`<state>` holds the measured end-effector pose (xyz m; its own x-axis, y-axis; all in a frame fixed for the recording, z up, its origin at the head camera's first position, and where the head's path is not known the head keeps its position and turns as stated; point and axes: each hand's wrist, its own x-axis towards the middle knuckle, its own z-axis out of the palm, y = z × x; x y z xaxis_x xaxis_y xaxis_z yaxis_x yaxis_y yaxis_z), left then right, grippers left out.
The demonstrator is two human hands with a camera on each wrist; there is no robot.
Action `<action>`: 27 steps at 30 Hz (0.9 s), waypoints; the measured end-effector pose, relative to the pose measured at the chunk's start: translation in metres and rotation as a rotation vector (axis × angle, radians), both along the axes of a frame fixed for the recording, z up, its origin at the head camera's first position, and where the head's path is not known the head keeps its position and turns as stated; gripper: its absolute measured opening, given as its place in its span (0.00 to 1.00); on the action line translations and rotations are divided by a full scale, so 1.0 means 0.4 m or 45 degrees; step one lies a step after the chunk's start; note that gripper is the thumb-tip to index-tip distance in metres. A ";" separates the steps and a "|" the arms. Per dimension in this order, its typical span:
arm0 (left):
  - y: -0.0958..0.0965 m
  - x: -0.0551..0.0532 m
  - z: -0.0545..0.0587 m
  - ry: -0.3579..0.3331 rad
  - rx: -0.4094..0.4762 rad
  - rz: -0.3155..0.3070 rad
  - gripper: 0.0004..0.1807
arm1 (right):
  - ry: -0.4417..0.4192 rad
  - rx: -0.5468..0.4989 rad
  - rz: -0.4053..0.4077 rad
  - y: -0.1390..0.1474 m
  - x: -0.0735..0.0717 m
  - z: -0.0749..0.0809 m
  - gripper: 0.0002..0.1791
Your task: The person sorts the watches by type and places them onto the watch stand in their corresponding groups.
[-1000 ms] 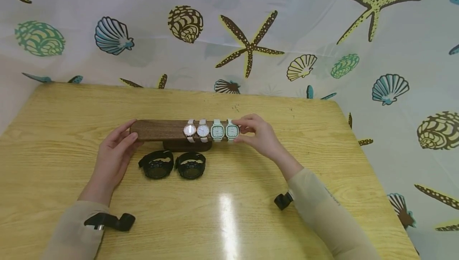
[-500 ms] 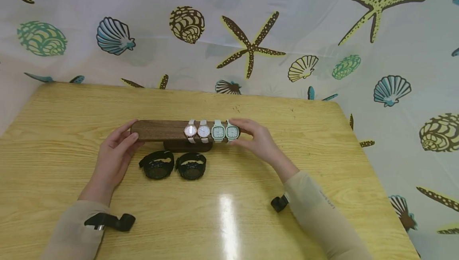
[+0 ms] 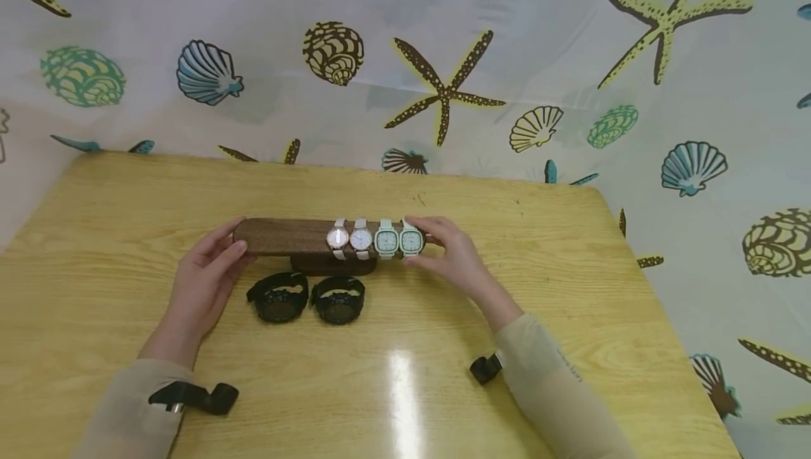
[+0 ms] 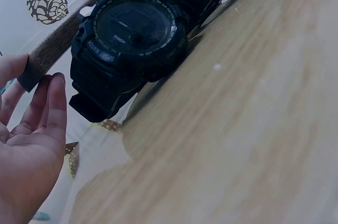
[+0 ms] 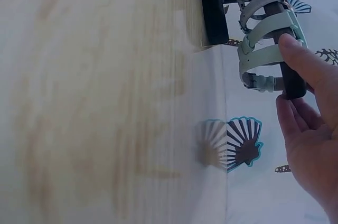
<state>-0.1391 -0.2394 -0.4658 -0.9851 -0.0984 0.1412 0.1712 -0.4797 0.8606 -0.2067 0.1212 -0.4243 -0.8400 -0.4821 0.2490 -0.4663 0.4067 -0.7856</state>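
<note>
A dark wooden watch stand point(image 3: 285, 236) lies crosswise in the head view. My left hand point(image 3: 204, 283) pinches its left end between thumb and fingers. My right hand point(image 3: 457, 258) holds the outermost mint-green watch point(image 3: 412, 241) at the stand's right end, thumb and fingers at the strap's two sides. Beside that watch sit another mint-green watch point(image 3: 386, 241) and two round white-strapped watches, one point(image 3: 361, 239) next to the other point(image 3: 338, 237). In the right wrist view, my thumb touches the strap point(image 5: 264, 57) near the bar's end; the other fingertips lie under that end.
Two black sport watches, one on the left point(image 3: 281, 300) and one on the right point(image 3: 338, 302), stand on the wooden table point(image 3: 304, 388) in front of the stand's base point(image 3: 332, 265). A shell-patterned cloth point(image 3: 253, 107) hangs behind and to the right.
My right hand has shifted slightly left around the stand's right end, its forearm drawing inward. My left hand keeps its grip. The head view has tilted a little upward.
</note>
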 end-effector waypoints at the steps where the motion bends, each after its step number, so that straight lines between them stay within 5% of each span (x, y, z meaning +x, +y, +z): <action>1: 0.000 0.001 -0.001 -0.001 -0.009 -0.001 0.22 | 0.007 0.016 -0.002 0.000 0.001 -0.001 0.36; 14: 0.000 0.008 -0.005 0.010 -0.126 -0.076 0.22 | -0.015 -0.001 0.006 0.031 0.012 -0.013 0.36; 27: -0.005 0.010 -0.010 0.003 -0.152 -0.087 0.22 | 0.027 -0.210 0.062 0.034 0.029 -0.025 0.35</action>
<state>-0.1353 -0.2415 -0.4698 -0.9886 -0.0132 0.1501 0.1436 -0.3842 0.9120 -0.1952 0.1348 -0.4344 -0.8104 -0.4731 0.3456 -0.4995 0.2497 -0.8295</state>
